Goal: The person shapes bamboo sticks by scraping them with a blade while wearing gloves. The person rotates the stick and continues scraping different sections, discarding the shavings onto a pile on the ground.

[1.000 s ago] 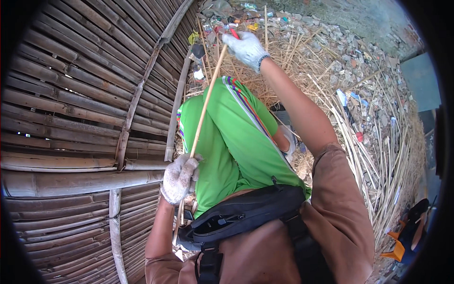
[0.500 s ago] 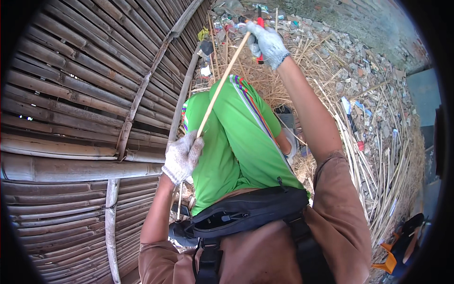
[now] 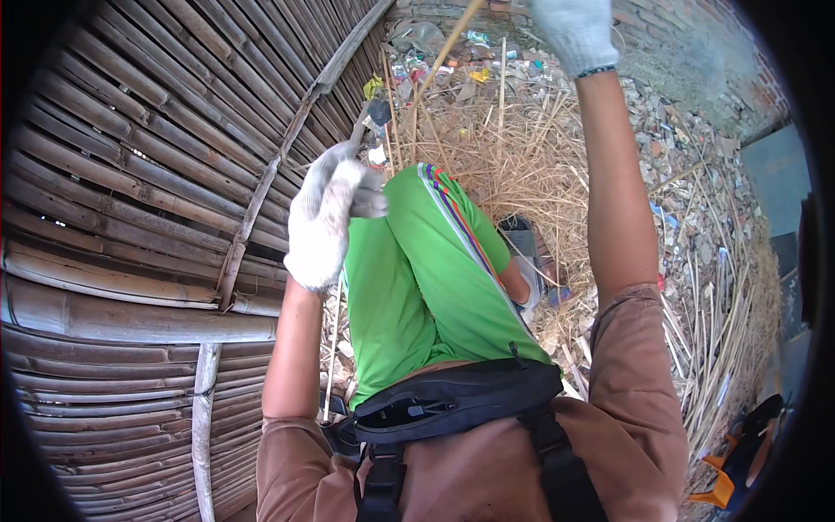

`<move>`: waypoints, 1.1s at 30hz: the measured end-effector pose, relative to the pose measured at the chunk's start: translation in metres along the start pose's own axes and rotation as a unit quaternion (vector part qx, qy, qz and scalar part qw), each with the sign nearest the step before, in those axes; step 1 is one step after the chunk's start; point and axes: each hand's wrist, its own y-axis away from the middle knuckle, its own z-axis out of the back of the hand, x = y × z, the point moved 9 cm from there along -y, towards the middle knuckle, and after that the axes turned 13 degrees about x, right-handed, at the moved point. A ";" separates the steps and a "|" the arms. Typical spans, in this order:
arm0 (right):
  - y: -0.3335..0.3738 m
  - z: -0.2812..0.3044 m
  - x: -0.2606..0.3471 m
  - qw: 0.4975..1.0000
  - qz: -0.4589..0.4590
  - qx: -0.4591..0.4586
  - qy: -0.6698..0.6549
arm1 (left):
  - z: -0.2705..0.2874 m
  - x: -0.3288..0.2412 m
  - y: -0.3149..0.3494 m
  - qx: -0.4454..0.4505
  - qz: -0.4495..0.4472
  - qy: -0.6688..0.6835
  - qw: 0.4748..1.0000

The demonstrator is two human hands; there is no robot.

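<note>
My left hand [image 3: 326, 217], in a whitish knit glove, is raised beside the green-trousered knee [image 3: 396, 252]. Its fingers are loosely bent and apart, with no stick in them. High at the top edge is my right hand [image 3: 576, 35], also gloved; its fingers lie beyond the picture, so their grip is hidden. A pale bamboo stick [image 3: 444, 59] slants up out of the picture to the left of that hand. Where its upper end is held does not show. The red-handled tool seen earlier is out of view.
A bamboo slat wall [image 3: 156, 174] stands close on the left. Straw and shavings [image 3: 513, 157] cover rubble ahead, with long thin strips [image 3: 713, 365] at the right. A black waist bag [image 3: 461, 396] lies across my lap. A brick wall [image 3: 687, 52] rises at the back.
My left hand has let go of the bamboo stick and moved up. My right hand has gone up and right to the top edge; the stick has shifted upward, and the red-handled tool has left view.
</note>
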 end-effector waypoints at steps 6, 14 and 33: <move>0.104 -0.180 0.064 0.876 0.141 0.374 0.269 | -0.020 0.026 -0.090 0.151 -0.002 0.403 0.903; 0.212 -0.155 -0.011 0.884 -0.030 0.457 0.100 | -0.024 0.135 -0.089 0.068 0.178 0.290 0.938; 0.274 -0.087 -0.152 0.827 -0.523 0.074 -0.194 | -0.061 0.101 0.045 0.181 0.195 0.221 0.938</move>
